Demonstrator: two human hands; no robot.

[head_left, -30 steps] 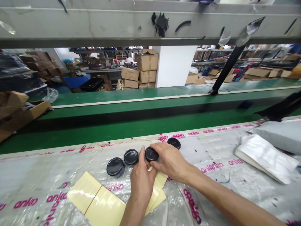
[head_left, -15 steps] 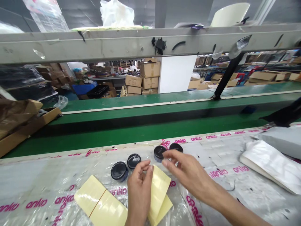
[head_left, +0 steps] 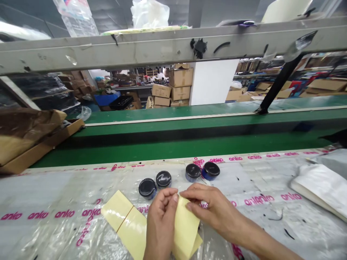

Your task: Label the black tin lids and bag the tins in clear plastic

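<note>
My left hand [head_left: 162, 220] pinches a pale yellow glossy paper sheet [head_left: 185, 229] between thumb and forefinger near its top edge. My right hand [head_left: 208, 204] has come to that same edge, its thumb and forefinger closed over the sheet's upper corner. Whether a thin sticker lies between those fingertips is too small to see. Just beyond the hands stand round jars with black lids: one jar [head_left: 148, 188] and another jar [head_left: 163, 179] to the left, a third jar [head_left: 193, 172] and a further jar [head_left: 211, 170] to the right. A second yellow sheet [head_left: 132, 231] with a brown line across it lies left of my left hand.
Plastic film printed in pink [head_left: 65, 214] covers the worktable. Behind it runs a green conveyor belt [head_left: 151, 150] under a grey beam [head_left: 151, 47]. A cardboard tray [head_left: 46, 144] sits at the left, a white bag [head_left: 320, 184] at the right, and a black post [head_left: 282, 81] slants upward.
My right hand has moved back from the right-hand jars to the top edge of the yellow sheet. My left hand keeps its hold. The camera view has turned slightly left.
</note>
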